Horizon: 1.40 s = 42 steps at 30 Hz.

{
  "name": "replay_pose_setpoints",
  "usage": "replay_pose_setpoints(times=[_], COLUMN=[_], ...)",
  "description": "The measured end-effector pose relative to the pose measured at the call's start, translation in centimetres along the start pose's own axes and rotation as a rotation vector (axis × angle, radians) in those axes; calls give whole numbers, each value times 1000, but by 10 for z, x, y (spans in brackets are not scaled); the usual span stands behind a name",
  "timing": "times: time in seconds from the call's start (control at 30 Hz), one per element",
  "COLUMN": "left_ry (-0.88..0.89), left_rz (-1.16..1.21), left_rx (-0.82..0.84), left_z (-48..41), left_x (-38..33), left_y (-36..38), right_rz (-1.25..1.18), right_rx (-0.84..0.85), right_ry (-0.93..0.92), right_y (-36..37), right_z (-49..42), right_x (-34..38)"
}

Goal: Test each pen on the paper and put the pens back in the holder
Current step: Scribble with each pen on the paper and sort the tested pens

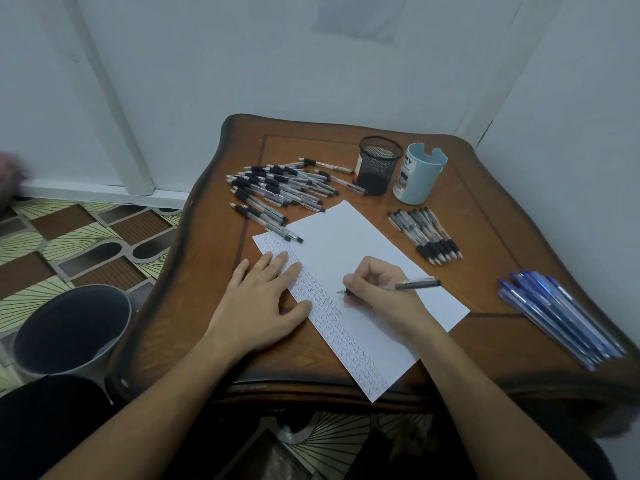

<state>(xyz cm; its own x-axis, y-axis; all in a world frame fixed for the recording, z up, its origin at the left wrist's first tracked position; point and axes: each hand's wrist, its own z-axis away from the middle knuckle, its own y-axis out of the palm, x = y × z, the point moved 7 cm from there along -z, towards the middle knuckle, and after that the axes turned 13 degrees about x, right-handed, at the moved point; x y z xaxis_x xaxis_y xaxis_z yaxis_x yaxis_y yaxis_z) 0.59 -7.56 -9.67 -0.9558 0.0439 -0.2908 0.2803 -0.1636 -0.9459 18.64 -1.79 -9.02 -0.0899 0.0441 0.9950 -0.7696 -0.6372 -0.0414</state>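
A white sheet of paper lies slanted on the wooden table, its left strip filled with small pen marks. My left hand rests flat on the paper's left edge, fingers spread. My right hand grips a clear black-tipped pen, its tip touching the paper beside the marks. A black mesh holder and a light blue cup holder stand at the back. A large pile of black-grip pens lies left of the holders. A smaller row of pens lies right of the paper.
Several blue pens lie near the table's right edge. A dark bin stands on the patterned floor to the left of the table. White walls close in behind and to the right.
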Motion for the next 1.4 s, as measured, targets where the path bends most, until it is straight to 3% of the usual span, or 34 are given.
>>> replay_pose_setpoints(times=[0.17, 0.5, 1.4], left_ry=[-1, -3, -1], left_rz=[-3, -24, -15], left_rx=[7, 12, 19], left_z=[0, 0, 0], left_x=[0, 0, 0], left_y=[0, 0, 0], right_rz=[46, 204, 251], right_rx=[-108, -89, -80], right_ry=[-4, -10, -39], right_y=[-2, 0, 1], right_z=[1, 1, 1], right_x=[-9, -14, -13])
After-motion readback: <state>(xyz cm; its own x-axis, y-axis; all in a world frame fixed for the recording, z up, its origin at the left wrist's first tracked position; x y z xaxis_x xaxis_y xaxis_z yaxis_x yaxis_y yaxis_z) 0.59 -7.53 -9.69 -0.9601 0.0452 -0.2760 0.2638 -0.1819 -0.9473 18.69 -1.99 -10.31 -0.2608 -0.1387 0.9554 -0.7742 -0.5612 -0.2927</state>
